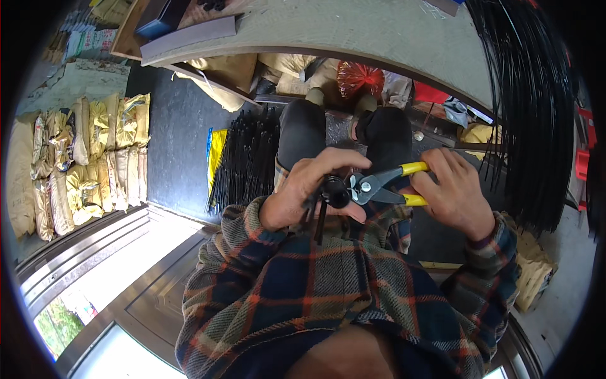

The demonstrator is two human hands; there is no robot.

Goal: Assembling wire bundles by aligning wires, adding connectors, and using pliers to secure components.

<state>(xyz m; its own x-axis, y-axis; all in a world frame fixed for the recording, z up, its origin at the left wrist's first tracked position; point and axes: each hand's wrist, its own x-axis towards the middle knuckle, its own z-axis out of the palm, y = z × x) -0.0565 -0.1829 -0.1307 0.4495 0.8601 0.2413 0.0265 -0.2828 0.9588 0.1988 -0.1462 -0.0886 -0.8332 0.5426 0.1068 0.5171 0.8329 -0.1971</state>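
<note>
My left hand (293, 186) is wrapped round a bundle of thin black rods (335, 192), held above my lap with its round end facing up. The rods' other ends trail down toward my plaid shirt. In my right hand (457, 189) are cutting pliers (377, 187) with yellow grips and dark grey jaws. The handles are spread apart. The tips of the jaws are at the right side of the bundle, beside my left fingers. A small whitish piece shows there, too small to make out.
A worktable (353, 28) curves across the far side, above my knees. Long black strands (530, 120) hang over its right end. More black rods (246, 158) stand left of my legs, beside a yellow packet (216, 158). Brown paper packages (95, 170) are stacked at the left. A red bag (360, 79) lies under the table.
</note>
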